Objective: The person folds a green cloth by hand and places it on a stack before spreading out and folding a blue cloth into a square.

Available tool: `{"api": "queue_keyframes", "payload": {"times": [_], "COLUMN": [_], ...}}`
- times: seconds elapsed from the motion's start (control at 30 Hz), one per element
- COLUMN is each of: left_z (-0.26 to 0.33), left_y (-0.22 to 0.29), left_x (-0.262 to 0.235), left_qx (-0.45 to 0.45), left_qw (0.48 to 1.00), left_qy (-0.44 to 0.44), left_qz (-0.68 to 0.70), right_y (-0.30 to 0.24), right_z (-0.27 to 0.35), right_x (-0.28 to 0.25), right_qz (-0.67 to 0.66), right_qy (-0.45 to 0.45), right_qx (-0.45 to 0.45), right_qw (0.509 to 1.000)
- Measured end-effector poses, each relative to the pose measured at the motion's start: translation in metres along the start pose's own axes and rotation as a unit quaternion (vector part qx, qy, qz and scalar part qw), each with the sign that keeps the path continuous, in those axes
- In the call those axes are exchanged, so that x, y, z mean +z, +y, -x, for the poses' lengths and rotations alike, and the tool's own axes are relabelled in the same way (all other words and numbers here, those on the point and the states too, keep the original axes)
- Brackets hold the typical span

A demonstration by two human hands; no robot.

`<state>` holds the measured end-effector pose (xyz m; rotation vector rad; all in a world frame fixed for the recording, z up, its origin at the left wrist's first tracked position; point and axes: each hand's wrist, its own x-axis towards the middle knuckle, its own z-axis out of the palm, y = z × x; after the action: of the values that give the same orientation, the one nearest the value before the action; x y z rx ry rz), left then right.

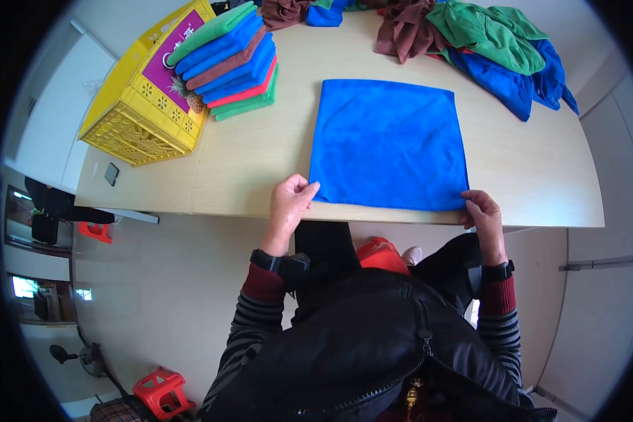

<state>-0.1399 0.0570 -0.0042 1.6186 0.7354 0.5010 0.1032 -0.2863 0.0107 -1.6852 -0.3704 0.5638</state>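
A blue cloth (389,144) lies spread flat on the wooden table (527,176), close to its near edge. My left hand (290,200) pinches the cloth's near left corner. My right hand (482,213) pinches its near right corner. Both hands sit at the table's front edge.
A stack of folded cloths (231,60) in blue, green, brown and red rests against a yellow plastic crate (137,116) at the far left. A heap of loose brown, green and blue cloths (471,35) lies at the far right. A small dark phone (111,174) lies near the left edge. A red stool (160,392) stands on the floor.
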Motion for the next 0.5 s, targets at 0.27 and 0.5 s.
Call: {"api": "queue_keyframes", "payload": {"times": [0.27,0.5], "left_z": [0.009,0.008], "left_y": [-0.001,-0.014], "left_x": [0.002,-0.001], "left_qx": [-0.006,0.031], "left_qw": [1.0,0.999], "left_qy": [0.02,0.015], "left_qz": [-0.007,-0.009], "right_y": [0.006,-0.002], "right_z": [0.005,0.008], "right_x": [-0.001,-0.007], "right_qz": [0.018,0.068], "right_qy": [0.008,-0.001], "right_qx": [0.006,0.02], "right_qw": [1.0,0.997]}}
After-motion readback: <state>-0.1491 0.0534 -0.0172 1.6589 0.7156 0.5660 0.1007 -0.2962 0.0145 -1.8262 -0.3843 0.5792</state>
